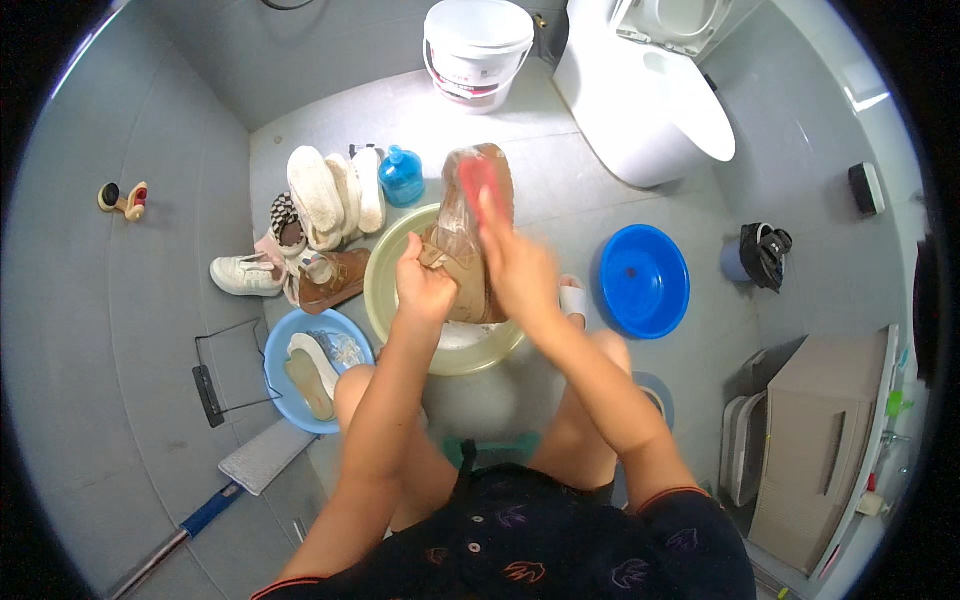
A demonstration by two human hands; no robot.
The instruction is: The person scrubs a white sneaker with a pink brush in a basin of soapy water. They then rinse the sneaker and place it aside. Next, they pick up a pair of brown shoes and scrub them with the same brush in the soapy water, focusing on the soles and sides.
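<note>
Over the pale yellow-green basin I hold a brown shoe tilted, its toe pointing away from me. My left hand is closed round the shoe's side near the opening, thumb raised. My right hand grips a red brush, which lies against the front part of the shoe; both are smeared by motion. Wet, whitish foam shows on the shoe's surface there. Whitish suds show in the basin below the shoe. The brush's bristles are hidden.
At left stand several shoes, a brown shoe and a blue bottle. A light blue basin holds insoles; a mop head lies beside it. A blue basin sits right. Behind are a white bucket and toilet.
</note>
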